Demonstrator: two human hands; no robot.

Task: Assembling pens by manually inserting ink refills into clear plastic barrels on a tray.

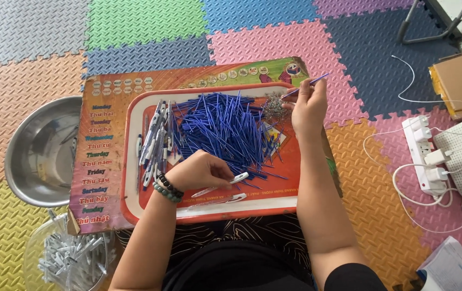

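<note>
- Foam-mat floor; red tray (134,161) on lap board.
- Left hand (198,171) fingers pinch white pen barrel (221,185) near tray's front edge.
- Right hand (307,105) fingers pinch blue refill (313,81) over back right corner, beside spring pile (274,108).
- Risk: refill pile (223,132) crowds the edges; a wrist brush could spill it.

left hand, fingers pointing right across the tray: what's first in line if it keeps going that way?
Likely the white pen barrel already at the left hand fingertips, then stray blue refills on the red tray. Depth is unclear.

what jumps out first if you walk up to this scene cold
A big heap of blue pen refills fills the middle of a red tray, with white pen barrels lined along its left side. The right hand lifts one refill at the tray's far right corner; the left hand pinches a white barrel near the front.
</note>
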